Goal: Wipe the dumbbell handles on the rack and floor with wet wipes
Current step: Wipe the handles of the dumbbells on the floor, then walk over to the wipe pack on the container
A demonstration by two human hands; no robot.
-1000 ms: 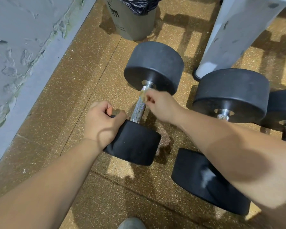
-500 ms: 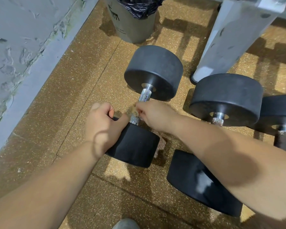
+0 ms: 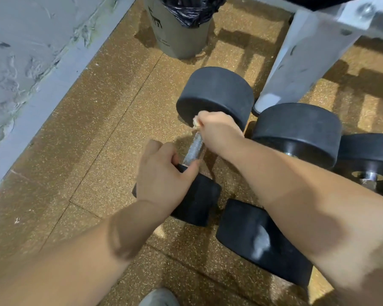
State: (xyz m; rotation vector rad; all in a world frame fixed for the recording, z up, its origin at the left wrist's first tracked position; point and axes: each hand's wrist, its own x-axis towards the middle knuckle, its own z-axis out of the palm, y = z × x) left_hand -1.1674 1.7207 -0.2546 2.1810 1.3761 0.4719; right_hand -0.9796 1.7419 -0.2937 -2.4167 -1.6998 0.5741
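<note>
knurled steel handle (image 3: 194, 149) of the floor dumbbell (image 3: 215, 91) is lying between my two grips. my right hand (image 3: 217, 129) is clenching the wet wipe (image 3: 196, 124) round it, now arriving at its far end from the near end, so one full stroke is probably finishing. my left hand (image 3: 161, 173) is gripping the near head (image 3: 199, 202). right of my wrist are sitting a second dumbbell (image 3: 296, 129) and third dumbbell (image 3: 369, 155), making three; one bin (image 3: 179, 34), one rack leg (image 3: 301, 58) beyond.

Head view down, seemingly near dumbbell (image 3: 194, 149)
</note>
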